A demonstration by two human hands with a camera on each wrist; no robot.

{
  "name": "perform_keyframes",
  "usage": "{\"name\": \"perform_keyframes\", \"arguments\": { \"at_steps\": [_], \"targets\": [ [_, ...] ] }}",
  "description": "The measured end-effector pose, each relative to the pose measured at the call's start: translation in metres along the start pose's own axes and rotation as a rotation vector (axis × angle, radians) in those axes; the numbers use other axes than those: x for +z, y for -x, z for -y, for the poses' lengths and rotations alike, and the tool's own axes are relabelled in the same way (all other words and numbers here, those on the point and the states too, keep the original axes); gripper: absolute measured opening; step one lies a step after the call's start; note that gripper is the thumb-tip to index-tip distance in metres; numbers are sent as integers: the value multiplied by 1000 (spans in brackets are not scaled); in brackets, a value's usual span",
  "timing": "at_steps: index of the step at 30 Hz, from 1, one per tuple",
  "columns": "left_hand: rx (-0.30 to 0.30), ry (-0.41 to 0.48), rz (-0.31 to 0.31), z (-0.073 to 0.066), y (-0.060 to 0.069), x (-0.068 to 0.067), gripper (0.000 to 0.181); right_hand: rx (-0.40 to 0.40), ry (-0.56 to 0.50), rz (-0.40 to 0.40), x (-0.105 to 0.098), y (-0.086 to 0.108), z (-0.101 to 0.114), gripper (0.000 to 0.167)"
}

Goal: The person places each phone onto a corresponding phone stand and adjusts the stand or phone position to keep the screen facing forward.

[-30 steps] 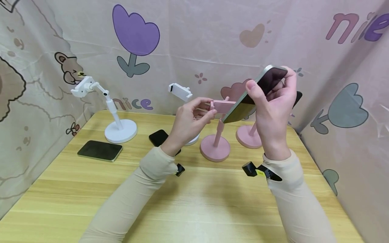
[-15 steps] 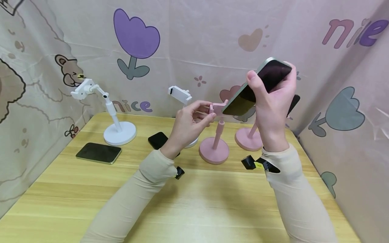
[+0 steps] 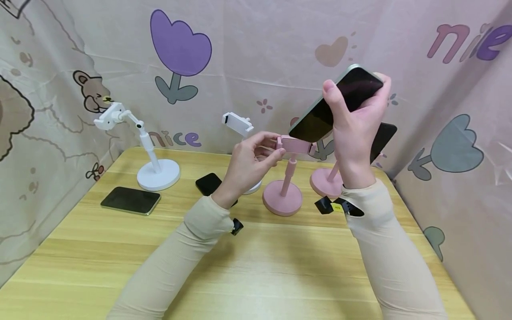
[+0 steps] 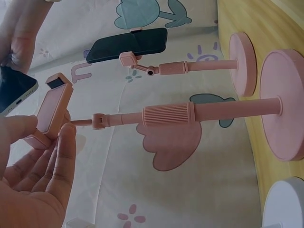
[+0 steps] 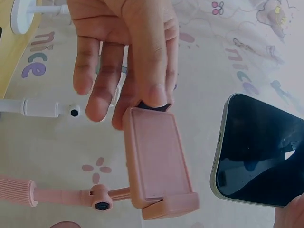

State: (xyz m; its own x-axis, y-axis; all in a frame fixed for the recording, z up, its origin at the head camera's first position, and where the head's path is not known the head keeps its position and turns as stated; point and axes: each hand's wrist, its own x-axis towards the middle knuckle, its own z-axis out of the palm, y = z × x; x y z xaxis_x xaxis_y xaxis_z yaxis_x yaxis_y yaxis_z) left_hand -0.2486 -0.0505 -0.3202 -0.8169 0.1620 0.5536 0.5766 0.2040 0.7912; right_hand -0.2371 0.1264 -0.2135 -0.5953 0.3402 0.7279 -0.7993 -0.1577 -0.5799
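My left hand (image 3: 249, 161) pinches the left end of the pink phone stand's clamp (image 3: 295, 145), thumb in front and fingers behind. That clamp (image 5: 156, 154) holds no phone. The pink stand's round base (image 3: 282, 198) rests on the table. Above and to the right of the clamp, my right hand (image 3: 357, 126) grips a phone (image 3: 352, 95) with a dark screen and pale green edge, tilted. In the right wrist view a gap separates the phone (image 5: 259, 152) from the clamp. Most right-hand fingers are hidden behind the phone.
Behind on the right, a second pink stand (image 3: 326, 181) bears a black phone (image 4: 128, 45). A white stand (image 3: 158, 174) is at the left, and another white stand (image 3: 238, 123) stands behind my left hand. Two phones lie on the table (image 3: 256, 275): one at left (image 3: 130, 200), one partly covered (image 3: 208, 183).
My right hand has raised the phone and turned its screen more toward the head camera, uncovering the right end of the pink clamp. My left hand stays on the clamp.
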Motion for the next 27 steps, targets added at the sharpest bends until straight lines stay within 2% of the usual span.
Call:
{"name": "perform_keyframes", "arguments": {
  "at_steps": [2, 8, 18, 23, 27],
  "targets": [
    [6, -10, -3, 1, -1, 0, 30, 7, -7, 0, 2, -1, 0, 45],
    [21, -14, -12, 2, -2, 0, 30, -38, 50, 29, 2, -1, -7, 50],
    [27, -14, -10, 1, -3, 3, 31, -41, 119, 21, 0, 4, -8, 57],
    [31, -9, -1, 3, -3, 3, 30, -53, 150, 73, 2, 11, -12, 56],
    [38, -1, 1, 3, -3, 2, 28, -43, 211, 83, 4, 15, -17, 60]
  ]
}}
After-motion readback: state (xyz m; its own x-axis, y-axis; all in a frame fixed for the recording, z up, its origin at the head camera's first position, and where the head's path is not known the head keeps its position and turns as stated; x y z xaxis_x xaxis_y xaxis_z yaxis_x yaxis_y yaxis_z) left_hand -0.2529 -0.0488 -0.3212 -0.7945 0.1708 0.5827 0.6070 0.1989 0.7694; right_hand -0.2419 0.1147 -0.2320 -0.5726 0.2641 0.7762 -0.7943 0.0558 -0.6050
